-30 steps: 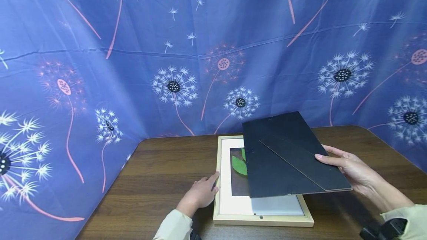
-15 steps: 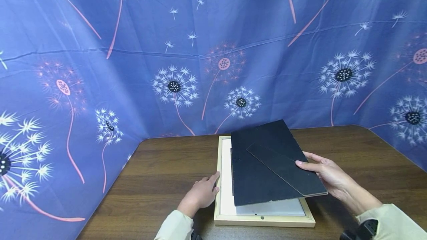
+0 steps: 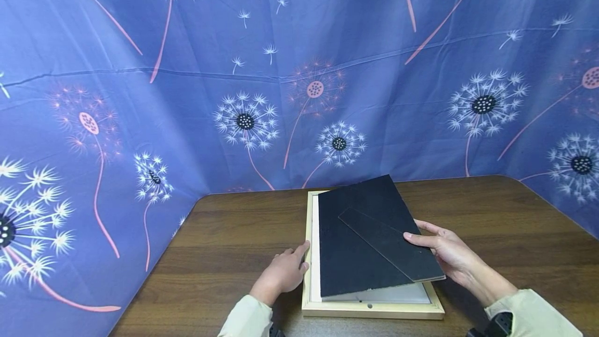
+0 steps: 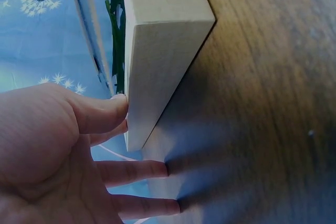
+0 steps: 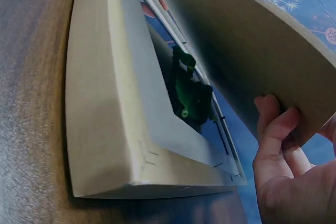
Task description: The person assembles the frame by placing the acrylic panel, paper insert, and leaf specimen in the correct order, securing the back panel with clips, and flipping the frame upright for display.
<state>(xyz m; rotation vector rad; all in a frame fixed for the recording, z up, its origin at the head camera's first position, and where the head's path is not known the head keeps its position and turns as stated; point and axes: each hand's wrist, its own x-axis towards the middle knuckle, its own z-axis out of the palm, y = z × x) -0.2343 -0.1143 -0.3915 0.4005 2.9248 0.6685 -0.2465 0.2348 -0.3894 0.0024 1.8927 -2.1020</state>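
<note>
A pale wooden picture frame (image 3: 337,310) lies on the table. Over it, tilted with its right side raised, is a black backing board (image 3: 360,246), whose plain brown underside (image 5: 262,40) shows in the right wrist view. My right hand (image 3: 451,256) pinches the board's right edge, thumb on top and fingers (image 5: 270,111) below. My left hand (image 3: 283,273) touches the frame's left side with thumb and index finger; the other fingers (image 4: 131,171) are extended towards the table. Between board and frame, a green leafy shape (image 5: 191,95) shows above the white mat (image 5: 152,87).
The brown wooden table (image 3: 224,233) extends on both sides of the frame. A blue cloth (image 3: 262,82) with dandelion prints hangs behind the table and along its left side.
My right hand has brought the black board left and lower over the frame, covering the leaf picture in the head view. My left hand has stayed at the frame's left side.
</note>
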